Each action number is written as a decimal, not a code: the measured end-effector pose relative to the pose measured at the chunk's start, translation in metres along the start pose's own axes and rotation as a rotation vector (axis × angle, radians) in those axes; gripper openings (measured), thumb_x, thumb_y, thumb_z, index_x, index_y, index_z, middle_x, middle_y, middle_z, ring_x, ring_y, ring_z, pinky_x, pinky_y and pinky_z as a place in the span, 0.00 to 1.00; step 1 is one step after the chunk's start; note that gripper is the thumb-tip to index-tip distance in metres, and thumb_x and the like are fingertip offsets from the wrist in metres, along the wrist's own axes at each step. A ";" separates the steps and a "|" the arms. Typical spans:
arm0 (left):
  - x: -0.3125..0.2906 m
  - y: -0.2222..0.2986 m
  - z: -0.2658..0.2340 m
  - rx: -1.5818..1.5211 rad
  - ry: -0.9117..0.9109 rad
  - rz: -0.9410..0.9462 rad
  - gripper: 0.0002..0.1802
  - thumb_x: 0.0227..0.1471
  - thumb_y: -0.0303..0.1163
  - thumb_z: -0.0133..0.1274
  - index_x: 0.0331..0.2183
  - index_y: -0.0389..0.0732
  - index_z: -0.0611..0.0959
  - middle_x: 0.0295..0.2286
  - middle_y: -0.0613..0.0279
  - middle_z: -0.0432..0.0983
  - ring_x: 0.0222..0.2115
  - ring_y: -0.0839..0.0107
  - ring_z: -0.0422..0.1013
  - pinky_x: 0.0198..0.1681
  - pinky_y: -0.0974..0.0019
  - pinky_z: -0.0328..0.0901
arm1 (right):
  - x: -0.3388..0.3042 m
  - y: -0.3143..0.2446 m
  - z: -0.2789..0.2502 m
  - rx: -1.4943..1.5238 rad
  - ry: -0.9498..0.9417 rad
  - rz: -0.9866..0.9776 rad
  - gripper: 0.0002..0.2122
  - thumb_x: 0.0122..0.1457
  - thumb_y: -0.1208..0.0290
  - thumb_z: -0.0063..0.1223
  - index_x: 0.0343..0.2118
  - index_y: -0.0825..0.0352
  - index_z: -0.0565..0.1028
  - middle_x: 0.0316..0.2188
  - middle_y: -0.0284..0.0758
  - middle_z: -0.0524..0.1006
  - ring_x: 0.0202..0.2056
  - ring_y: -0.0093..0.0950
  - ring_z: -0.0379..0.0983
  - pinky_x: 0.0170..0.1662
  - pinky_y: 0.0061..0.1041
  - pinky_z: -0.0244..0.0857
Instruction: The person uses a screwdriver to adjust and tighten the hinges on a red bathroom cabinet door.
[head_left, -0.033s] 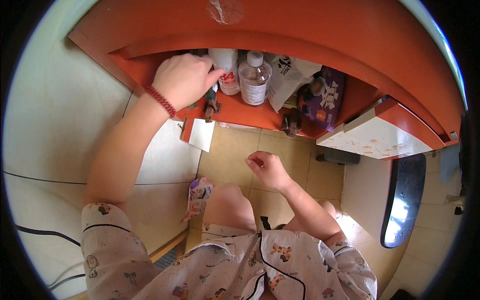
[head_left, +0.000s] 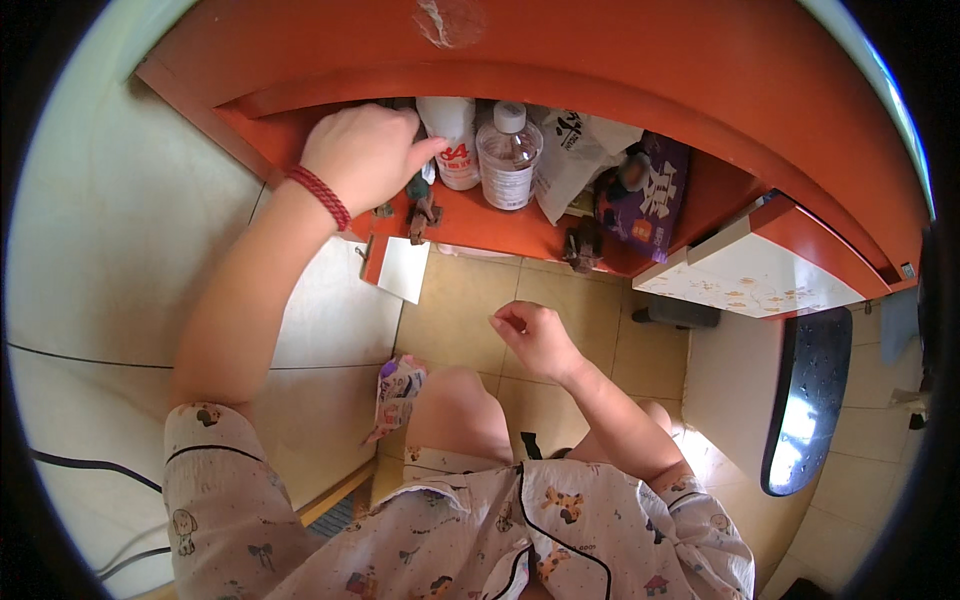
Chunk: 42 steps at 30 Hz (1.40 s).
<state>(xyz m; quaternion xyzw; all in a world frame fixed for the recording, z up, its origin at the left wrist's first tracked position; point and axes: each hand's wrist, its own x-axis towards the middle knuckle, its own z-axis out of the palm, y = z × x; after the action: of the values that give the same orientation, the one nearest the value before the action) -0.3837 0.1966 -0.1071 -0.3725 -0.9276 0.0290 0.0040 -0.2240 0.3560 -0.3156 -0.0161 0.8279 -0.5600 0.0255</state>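
Shelf (head_left: 470, 222), flat, red; beige floor tiles (head_left: 462, 318) nearer; white plastic bottle (head_left: 459, 163) right of my left hand (head_left: 358, 155), grip hidden; right hand (head_left: 541, 343) loosely closed, empty.

A home, by the look of it! Pyjama-like clothes (head_left: 400, 545) covered in cartoon dogs, a red cabinet (head_left: 620, 50) with a flower-patterned white panel (head_left: 745, 283), bottles (head_left: 456, 150) crowding its shelf (head_left: 485, 224), and tiled floor (head_left: 465, 300) below, all said so!

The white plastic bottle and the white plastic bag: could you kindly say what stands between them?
In the head view, a clear, white-capped plastic bottle stands there.
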 end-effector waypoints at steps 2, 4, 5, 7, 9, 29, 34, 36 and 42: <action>-0.005 -0.011 0.013 0.037 0.204 -0.011 0.11 0.45 0.30 0.52 0.33 0.36 0.75 0.31 0.50 0.72 0.34 0.53 0.68 0.37 0.58 0.64 | 0.003 -0.002 -0.002 0.012 -0.007 -0.007 0.07 0.53 0.71 0.53 0.28 0.72 0.74 0.21 0.41 0.75 0.21 0.28 0.70 0.28 0.25 0.65; -0.004 -0.021 0.018 -0.078 0.203 0.168 0.12 0.48 0.35 0.49 0.33 0.36 0.76 0.31 0.49 0.72 0.34 0.53 0.68 0.37 0.57 0.64 | 0.002 -0.003 -0.003 0.023 -0.026 -0.008 0.07 0.53 0.72 0.53 0.28 0.72 0.74 0.20 0.41 0.74 0.21 0.28 0.70 0.28 0.25 0.65; -0.004 -0.024 0.020 -0.192 0.206 0.350 0.15 0.50 0.40 0.47 0.32 0.36 0.76 0.31 0.48 0.72 0.33 0.53 0.69 0.36 0.56 0.64 | 0.001 -0.004 -0.004 0.022 -0.026 0.019 0.07 0.53 0.72 0.53 0.28 0.72 0.74 0.21 0.41 0.75 0.21 0.29 0.70 0.28 0.25 0.65; -0.003 -0.007 0.013 -0.100 0.195 0.250 0.20 0.52 0.45 0.44 0.32 0.36 0.76 0.32 0.48 0.72 0.34 0.54 0.69 0.37 0.56 0.64 | -0.001 0.000 -0.005 0.020 -0.021 0.065 0.07 0.53 0.72 0.53 0.28 0.72 0.74 0.21 0.41 0.75 0.21 0.29 0.71 0.28 0.25 0.66; 0.003 0.021 -0.008 0.165 -0.124 -0.263 0.19 0.51 0.44 0.46 0.32 0.35 0.76 0.35 0.48 0.71 0.36 0.54 0.68 0.38 0.56 0.63 | -0.007 0.007 -0.008 -0.007 -0.022 0.083 0.08 0.53 0.71 0.53 0.28 0.72 0.74 0.22 0.41 0.75 0.23 0.29 0.72 0.29 0.25 0.66; -0.005 -0.020 0.016 0.084 0.353 0.022 0.17 0.49 0.40 0.52 0.32 0.33 0.78 0.29 0.46 0.74 0.29 0.51 0.71 0.33 0.59 0.65 | -0.111 0.133 -0.011 -0.272 -0.606 0.432 0.17 0.53 0.56 0.49 0.33 0.68 0.75 0.31 0.42 0.77 0.33 0.38 0.73 0.39 0.32 0.65; -0.004 0.000 0.002 0.006 0.139 -0.009 0.14 0.47 0.37 0.52 0.31 0.37 0.79 0.25 0.47 0.73 0.28 0.51 0.71 0.33 0.59 0.66 | -0.074 0.113 -0.031 -0.165 -0.313 0.488 0.14 0.53 0.61 0.50 0.32 0.68 0.75 0.27 0.42 0.77 0.28 0.33 0.74 0.34 0.27 0.67; -0.010 -0.002 0.005 0.130 0.247 -0.001 0.11 0.45 0.35 0.54 0.28 0.36 0.77 0.23 0.48 0.73 0.26 0.51 0.70 0.31 0.58 0.66 | -0.052 0.087 -0.037 -0.178 -0.274 0.418 0.12 0.53 0.64 0.51 0.31 0.70 0.75 0.25 0.43 0.76 0.27 0.32 0.74 0.33 0.28 0.67; -0.005 0.006 0.006 -0.106 0.095 -0.033 0.15 0.43 0.36 0.55 0.30 0.35 0.75 0.31 0.47 0.72 0.32 0.51 0.69 0.35 0.58 0.65 | 0.000 0.035 -0.022 -0.116 -0.232 0.196 0.10 0.54 0.67 0.50 0.29 0.71 0.75 0.25 0.44 0.76 0.26 0.32 0.74 0.32 0.28 0.66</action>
<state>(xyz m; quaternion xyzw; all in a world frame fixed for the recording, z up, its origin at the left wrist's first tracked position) -0.3759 0.1967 -0.1137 -0.3577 -0.9326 -0.0379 0.0285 -0.2251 0.3897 -0.3397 -0.0015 0.8480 -0.5004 0.1745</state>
